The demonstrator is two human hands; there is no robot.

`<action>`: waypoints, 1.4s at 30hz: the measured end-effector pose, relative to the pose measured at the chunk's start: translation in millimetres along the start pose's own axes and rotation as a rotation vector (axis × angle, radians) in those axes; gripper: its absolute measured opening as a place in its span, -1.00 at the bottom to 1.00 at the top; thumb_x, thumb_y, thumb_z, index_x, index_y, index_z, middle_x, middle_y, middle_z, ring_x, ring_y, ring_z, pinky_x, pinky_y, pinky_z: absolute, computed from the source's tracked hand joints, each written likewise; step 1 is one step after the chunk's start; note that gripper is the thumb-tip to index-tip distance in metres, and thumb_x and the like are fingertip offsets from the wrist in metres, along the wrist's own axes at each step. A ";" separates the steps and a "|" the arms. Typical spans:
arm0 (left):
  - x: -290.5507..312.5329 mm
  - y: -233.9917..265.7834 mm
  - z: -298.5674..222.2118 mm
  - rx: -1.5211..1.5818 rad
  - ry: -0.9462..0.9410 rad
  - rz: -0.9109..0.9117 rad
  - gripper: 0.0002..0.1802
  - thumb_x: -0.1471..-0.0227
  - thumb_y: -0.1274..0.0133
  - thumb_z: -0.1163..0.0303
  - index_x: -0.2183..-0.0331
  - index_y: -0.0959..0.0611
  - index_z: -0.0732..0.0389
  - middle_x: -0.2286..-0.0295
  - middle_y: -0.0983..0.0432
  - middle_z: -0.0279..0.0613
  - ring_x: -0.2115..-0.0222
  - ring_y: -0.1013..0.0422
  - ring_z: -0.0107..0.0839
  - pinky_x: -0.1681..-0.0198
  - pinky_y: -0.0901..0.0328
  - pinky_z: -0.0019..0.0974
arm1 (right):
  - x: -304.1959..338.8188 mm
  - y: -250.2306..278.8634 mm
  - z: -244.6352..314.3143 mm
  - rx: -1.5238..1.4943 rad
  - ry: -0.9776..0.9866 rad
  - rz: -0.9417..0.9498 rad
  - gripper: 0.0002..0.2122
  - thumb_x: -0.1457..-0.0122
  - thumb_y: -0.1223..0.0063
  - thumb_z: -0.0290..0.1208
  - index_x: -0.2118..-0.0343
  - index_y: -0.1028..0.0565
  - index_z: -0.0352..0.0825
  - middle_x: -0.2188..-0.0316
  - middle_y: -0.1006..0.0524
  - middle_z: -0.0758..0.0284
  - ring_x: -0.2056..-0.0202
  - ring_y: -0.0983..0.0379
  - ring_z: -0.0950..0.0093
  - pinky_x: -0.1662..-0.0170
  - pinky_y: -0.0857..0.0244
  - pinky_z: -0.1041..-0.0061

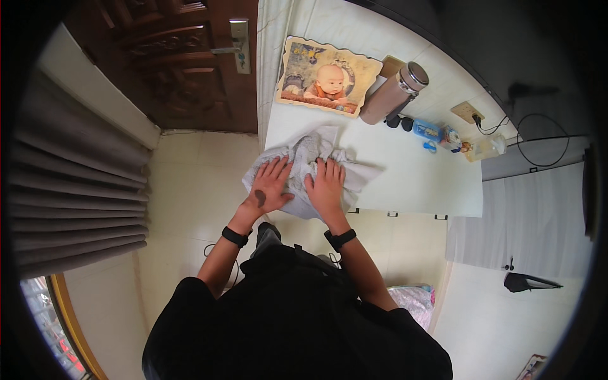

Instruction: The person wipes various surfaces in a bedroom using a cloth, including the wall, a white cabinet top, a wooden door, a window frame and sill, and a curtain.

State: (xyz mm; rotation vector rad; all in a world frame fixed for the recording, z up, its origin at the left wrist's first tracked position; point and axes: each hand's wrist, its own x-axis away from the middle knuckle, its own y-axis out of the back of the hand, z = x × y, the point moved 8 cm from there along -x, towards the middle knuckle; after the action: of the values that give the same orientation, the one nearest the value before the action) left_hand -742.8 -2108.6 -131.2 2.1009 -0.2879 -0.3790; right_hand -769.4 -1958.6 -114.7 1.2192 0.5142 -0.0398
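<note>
While both hands, left hand (269, 187) and right hand (326, 187), press flat, fingers spread, on grey cloth (310, 152), flask (392, 95) and picture (326, 76) lie beyond.

Both hands are flat on a crumpled grey cloth (310, 166) at the near edge of the white tabletop (411, 177): left hand (271, 185) spread wide, right hand (326, 185) just beside it, palms down. Behind, a framed baby picture (328, 76) leans by a brown flask (394, 94).
</note>
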 end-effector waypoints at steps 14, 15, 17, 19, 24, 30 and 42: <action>51.2 -49.5 -95.6 -0.135 0.123 -0.274 -0.44 0.27 -0.08 0.61 0.09 -0.54 0.14 0.03 -0.46 -0.25 0.01 -0.31 -0.12 -0.04 -0.17 -0.05 | 95.8 49.1 -42.6 -0.127 0.007 -0.053 -0.63 0.18 -0.30 -0.31 0.25 -0.46 -0.20 0.35 -0.49 0.31 0.21 -0.42 0.29 0.13 -0.20 0.23; 55.1 -56.3 -104.6 -0.143 0.118 -0.262 -0.45 0.26 -0.08 0.61 0.08 -0.54 0.14 0.03 -0.46 -0.25 0.00 -0.31 -0.12 -0.05 -0.16 -0.05 | 104.8 51.6 -52.5 -0.149 -0.016 -0.057 -0.63 0.18 -0.30 -0.31 0.25 -0.46 -0.20 0.35 -0.49 0.31 0.21 -0.42 0.29 0.13 -0.20 0.23; 61.6 -65.9 -116.8 -0.171 0.075 -0.275 -0.45 0.26 -0.06 0.64 0.09 -0.54 0.17 0.03 -0.47 -0.20 0.01 -0.32 -0.10 -0.04 -0.19 -0.03 | 129.7 49.3 -70.3 -0.231 -0.016 -0.040 -0.58 0.23 -0.37 -0.30 0.25 -0.45 -0.19 0.38 -0.51 0.29 0.26 -0.46 0.27 0.17 -0.24 0.23; 73.5 -81.2 -135.2 -0.167 0.022 -0.242 -0.45 0.26 -0.04 0.67 0.09 -0.53 0.20 0.03 -0.49 -0.15 0.02 -0.34 -0.07 -0.02 -0.21 -0.01 | 166.8 14.0 -107.0 -0.554 -0.337 0.340 -0.56 0.16 -0.30 -0.22 0.19 -0.45 -0.25 0.31 -0.60 0.18 0.22 -0.54 0.15 0.17 -0.38 0.12; 115.8 -186.0 -167.2 0.009 -0.051 0.394 -0.42 0.14 -0.05 0.56 -0.03 -0.45 0.25 0.20 -0.54 0.10 0.18 -0.45 0.11 0.12 -0.36 0.01 | 256.7 -6.4 -169.8 -0.576 -0.409 0.648 -0.51 0.16 -0.26 -0.20 0.11 -0.50 -0.26 0.27 -0.60 0.09 0.18 -0.54 0.10 0.15 -0.41 0.15; 59.2 -200.2 -206.2 -0.004 -0.226 0.268 -0.46 0.14 -0.03 0.54 0.01 -0.49 0.23 0.14 -0.51 -0.04 0.14 -0.42 -0.05 0.09 -0.29 -0.08 | 268.0 34.2 -227.5 -0.845 -0.569 0.478 -0.55 0.11 -0.23 -0.26 0.10 -0.49 -0.30 0.25 -0.60 0.09 0.18 -0.54 0.11 0.14 -0.41 0.20; -6.1 -208.1 -158.2 0.118 -0.179 -0.016 -0.57 0.13 0.04 0.56 0.11 -0.50 0.26 0.17 -0.43 0.01 0.08 -0.36 -0.02 -0.04 -0.23 -0.09 | 193.9 -4.6 -193.0 -0.289 -0.214 0.383 -0.46 0.05 -0.21 -0.38 -0.04 -0.31 -0.36 0.07 -0.49 0.08 0.06 -0.44 0.07 0.06 -0.35 0.10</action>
State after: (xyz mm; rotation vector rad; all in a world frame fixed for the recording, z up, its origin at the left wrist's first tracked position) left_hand -677.2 -1874.5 -227.7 2.1889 -0.4074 -0.5735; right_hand -667.8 -1739.4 -243.1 0.9979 0.0891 0.2214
